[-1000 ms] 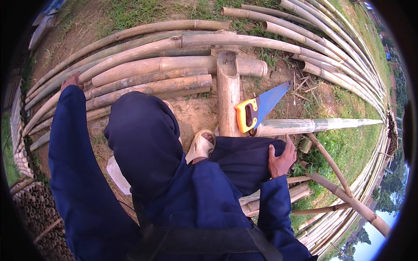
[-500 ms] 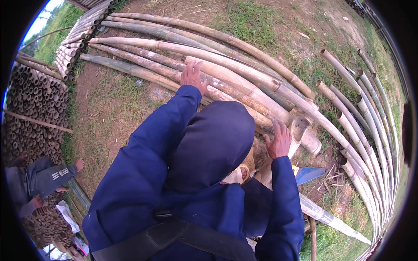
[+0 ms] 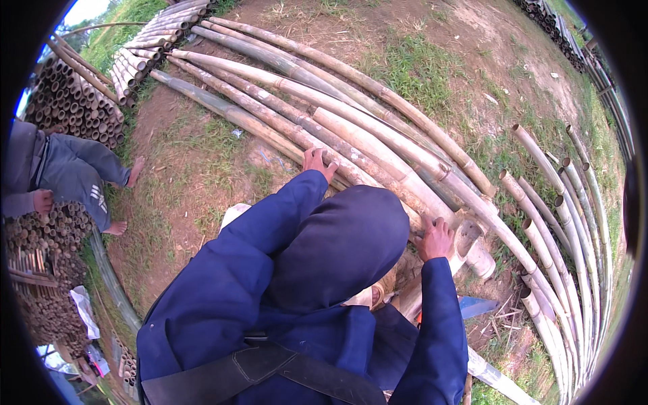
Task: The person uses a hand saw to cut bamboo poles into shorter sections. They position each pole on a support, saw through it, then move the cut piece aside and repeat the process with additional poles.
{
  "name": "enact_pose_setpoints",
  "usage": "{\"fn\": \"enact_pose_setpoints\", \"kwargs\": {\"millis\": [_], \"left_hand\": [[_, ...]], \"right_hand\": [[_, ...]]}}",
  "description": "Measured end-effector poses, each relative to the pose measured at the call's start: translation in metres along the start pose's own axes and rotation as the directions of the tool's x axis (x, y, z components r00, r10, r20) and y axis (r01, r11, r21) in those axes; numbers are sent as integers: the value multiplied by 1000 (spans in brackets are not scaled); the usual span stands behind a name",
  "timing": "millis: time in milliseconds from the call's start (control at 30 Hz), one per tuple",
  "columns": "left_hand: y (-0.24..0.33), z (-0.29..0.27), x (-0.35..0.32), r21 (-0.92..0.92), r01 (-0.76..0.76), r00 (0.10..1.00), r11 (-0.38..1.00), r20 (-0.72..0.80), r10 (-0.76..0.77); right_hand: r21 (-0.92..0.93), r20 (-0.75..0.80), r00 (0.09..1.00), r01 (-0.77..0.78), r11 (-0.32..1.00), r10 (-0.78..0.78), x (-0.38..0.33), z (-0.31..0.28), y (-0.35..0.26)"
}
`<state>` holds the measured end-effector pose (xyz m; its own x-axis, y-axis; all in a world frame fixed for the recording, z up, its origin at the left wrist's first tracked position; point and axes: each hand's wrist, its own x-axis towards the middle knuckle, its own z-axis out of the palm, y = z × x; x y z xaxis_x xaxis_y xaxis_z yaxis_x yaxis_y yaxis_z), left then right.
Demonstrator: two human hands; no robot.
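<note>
Several long bamboo poles lie side by side in front of me. My left hand point(image 3: 320, 164) is curled over a mottled brown bamboo pole point(image 3: 270, 123) in the nearer part of the row. Farther right, my right hand point(image 3: 435, 239) rests with bent, spread fingers near the right end of the same group, touching the bamboo there. Between and beyond my hands lies a shorter, pale, thick bamboo piece point(image 3: 368, 148). Just right of my right hand, a cut bamboo end point(image 3: 467, 236) shows its hollow opening. A dark hood and blue sleeves hide what lies below my hands.
Upright-looking pole ends point(image 3: 540, 229) fan out at the right. A blue flat blade-like thing point(image 3: 476, 306) lies right of my right forearm. Stacked bamboo point(image 3: 77, 101) stands at far left, where another person point(image 3: 77, 169) sits by bundled short pieces point(image 3: 50, 233).
My left hand has come nearer, off the pale thick piece and onto the mottled pole. My right hand stays beside the cut ends. The view has shifted, showing more of the other person.
</note>
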<state>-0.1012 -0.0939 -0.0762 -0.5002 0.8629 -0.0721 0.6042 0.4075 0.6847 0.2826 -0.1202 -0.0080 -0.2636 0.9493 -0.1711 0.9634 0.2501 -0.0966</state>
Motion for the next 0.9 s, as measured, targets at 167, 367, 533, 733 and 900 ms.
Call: {"fn": "enact_pose_setpoints", "kwargs": {"millis": [167,367,533,733,900], "left_hand": [[3,-2,8,-41,175,984,984,45,-173],[-14,7,2,122,-120,991,985,-50,127],[-10,5,8,240,-315,947,918,148,286],[-1,12,20,344,-388,922,855,148,359],[7,28,20,347,-507,847,789,32,531]], "right_hand": [[50,-12,1000,22,999,-21,-5,-4,2],[244,-243,963,-56,968,117,8,7,24],[279,-265,944,-121,953,197,27,23,47],[324,-230,942,-164,932,245,51,36,62],[248,31,970,-239,939,239,91,18,44]]}}
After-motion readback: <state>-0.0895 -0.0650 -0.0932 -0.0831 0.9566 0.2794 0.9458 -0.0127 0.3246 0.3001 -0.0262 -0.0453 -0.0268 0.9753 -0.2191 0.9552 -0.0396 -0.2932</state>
